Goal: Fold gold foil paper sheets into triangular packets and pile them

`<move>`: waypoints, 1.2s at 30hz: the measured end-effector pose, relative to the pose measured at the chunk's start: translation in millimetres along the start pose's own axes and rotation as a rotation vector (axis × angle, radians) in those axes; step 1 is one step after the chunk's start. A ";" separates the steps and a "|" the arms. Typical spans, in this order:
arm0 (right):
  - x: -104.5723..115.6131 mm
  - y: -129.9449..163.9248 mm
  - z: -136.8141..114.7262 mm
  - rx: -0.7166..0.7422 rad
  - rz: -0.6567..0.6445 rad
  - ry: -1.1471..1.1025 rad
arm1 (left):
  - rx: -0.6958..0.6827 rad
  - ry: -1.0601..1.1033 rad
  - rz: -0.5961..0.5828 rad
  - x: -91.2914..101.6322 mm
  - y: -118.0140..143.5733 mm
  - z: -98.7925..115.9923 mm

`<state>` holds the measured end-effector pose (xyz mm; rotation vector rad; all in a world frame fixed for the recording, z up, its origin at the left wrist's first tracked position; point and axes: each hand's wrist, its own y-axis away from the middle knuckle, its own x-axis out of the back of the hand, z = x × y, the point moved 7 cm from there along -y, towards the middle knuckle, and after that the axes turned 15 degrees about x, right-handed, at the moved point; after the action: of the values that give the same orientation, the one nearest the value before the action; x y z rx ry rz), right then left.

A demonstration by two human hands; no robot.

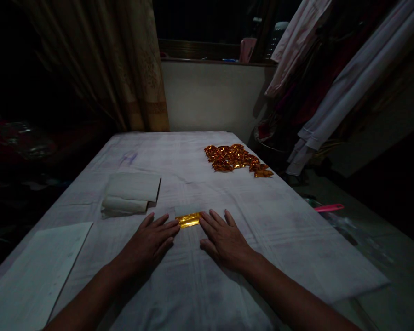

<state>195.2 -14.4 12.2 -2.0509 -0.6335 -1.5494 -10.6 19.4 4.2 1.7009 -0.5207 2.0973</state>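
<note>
- the left hand (151, 241) lay flat on the white cloth (200, 285) covering the table, fingers spread and open, its fingertips touching the left end of a small folded gold foil strip (188, 220).
- the right hand (224, 239) lay flat too, fingers open, with its fingertips pressed on the strip's right end; neither hand gripped it.
- the strip sat between the two hands, near the table's front middle, partly over a small white slip (186, 210).
- a stack of folded white paper (131, 194) rested just beyond the left hand.
- a pile of folded gold foil pieces (236, 158) lay further back on the right, well apart from the hands.
- a large white sheet (34, 276) hung at the table's left front edge.
- a curtain (124, 69) hung behind, and pale clothes (331, 82) to the right.
</note>
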 end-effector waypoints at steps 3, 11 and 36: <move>2.2 0.0 5.9 -0.017 0.024 0.020 | 0.002 -0.001 0.009 -0.3 0.0 2.6; 20.6 -13.4 -2.9 0.083 0.295 0.080 | 0.085 0.002 0.220 6.9 5.8 63.8; 8.5 -22.8 1.2 0.189 0.340 -0.071 | -0.131 -0.022 0.318 29.0 -28.9 70.3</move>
<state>184.0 4.5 22.5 -1.9570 -0.4116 -1.1817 57.6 9.9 47.6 1.6564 -0.9685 2.2007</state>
